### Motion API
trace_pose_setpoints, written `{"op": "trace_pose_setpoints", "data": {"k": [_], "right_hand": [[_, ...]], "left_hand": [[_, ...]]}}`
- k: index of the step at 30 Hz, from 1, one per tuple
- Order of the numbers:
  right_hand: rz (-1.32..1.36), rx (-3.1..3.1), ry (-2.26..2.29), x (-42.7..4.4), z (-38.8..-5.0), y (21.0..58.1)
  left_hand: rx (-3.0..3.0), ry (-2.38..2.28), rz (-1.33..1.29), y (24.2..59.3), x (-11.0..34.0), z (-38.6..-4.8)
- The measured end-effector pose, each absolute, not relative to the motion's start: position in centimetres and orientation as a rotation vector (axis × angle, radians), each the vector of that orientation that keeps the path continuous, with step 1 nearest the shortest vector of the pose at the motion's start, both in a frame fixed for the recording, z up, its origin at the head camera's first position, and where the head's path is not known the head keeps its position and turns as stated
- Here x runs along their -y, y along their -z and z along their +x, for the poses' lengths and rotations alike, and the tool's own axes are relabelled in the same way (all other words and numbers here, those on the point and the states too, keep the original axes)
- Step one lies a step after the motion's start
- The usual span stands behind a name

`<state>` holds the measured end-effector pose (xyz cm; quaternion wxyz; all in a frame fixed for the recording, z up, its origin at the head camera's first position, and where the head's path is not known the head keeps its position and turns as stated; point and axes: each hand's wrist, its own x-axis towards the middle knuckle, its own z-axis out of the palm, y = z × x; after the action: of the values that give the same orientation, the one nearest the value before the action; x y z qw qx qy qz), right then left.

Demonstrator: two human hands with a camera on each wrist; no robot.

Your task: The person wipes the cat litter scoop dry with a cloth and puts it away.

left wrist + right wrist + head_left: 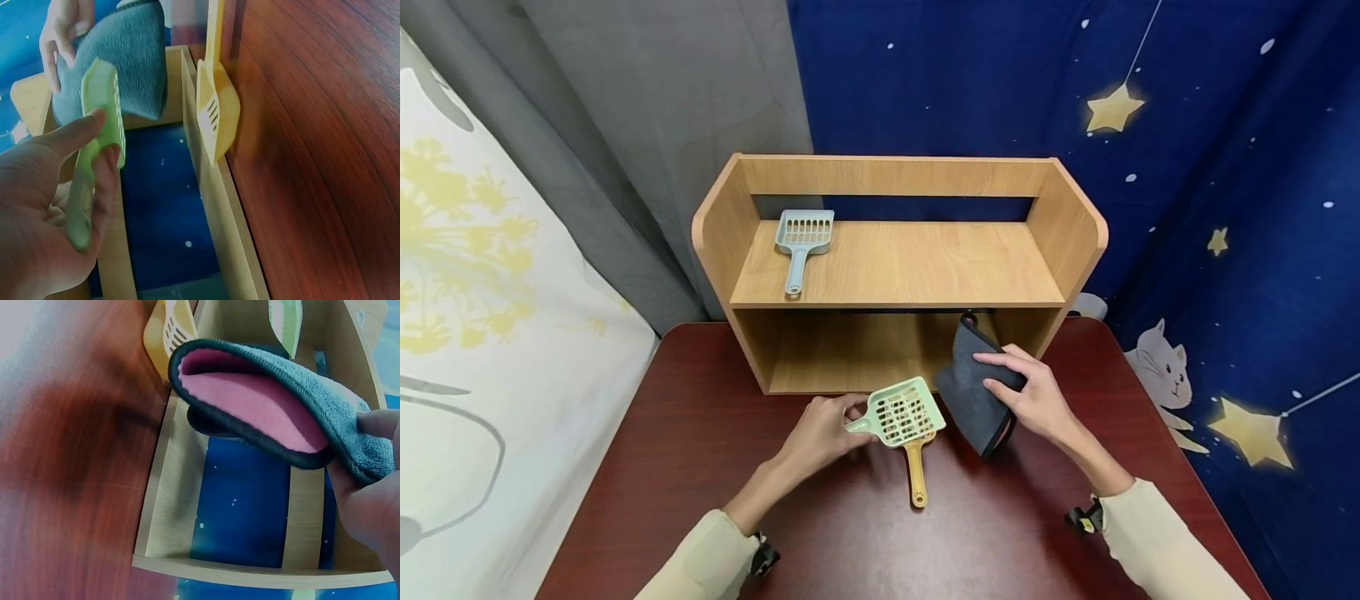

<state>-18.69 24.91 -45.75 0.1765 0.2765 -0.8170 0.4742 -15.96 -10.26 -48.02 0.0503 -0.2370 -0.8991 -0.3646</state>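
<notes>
My left hand [829,429] grips a pale green slotted scoop [904,412] near its handle, held above the table; in the left wrist view the thumb and fingers pinch the green scoop [103,112]. My right hand [1037,396] holds a folded grey cloth [977,387] between thumb and fingers, just right of the green scoop. The right wrist view shows the pink inner side of the cloth [256,406]. A yellow scoop [917,475] lies on the table, its head partly hidden under the green one. On the upper shelf at the left lies a grey-blue scoop [805,233].
A two-level wooden shelf [902,262] stands at the back of the dark red table [700,467], its lower compartment behind both hands. Grey and blue star-patterned curtains [955,75] hang behind it, and a white patterned cloth [490,275] hangs at the left.
</notes>
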Motion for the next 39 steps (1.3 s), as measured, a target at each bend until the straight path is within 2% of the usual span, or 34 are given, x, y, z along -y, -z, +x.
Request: {"op": "trace_pose_setpoints", "data": {"k": [11,28,39], "right_hand": [[1.013,2.405,-1.431,-24.2,-21.4,45.6],[1.33,2.446,-1.486,-19.4,-22.9,43.9],[1.268,2.505,-1.388,-23.1,-22.4,43.4]], "left_hand": [[2.677,0.991,-1.012,47.4,9.0,-16.2],[2.632,1.006,-1.196,46.5,6.6,-17.8],[2.629,1.031,-1.188,46.4,7.5,-18.4]]}}
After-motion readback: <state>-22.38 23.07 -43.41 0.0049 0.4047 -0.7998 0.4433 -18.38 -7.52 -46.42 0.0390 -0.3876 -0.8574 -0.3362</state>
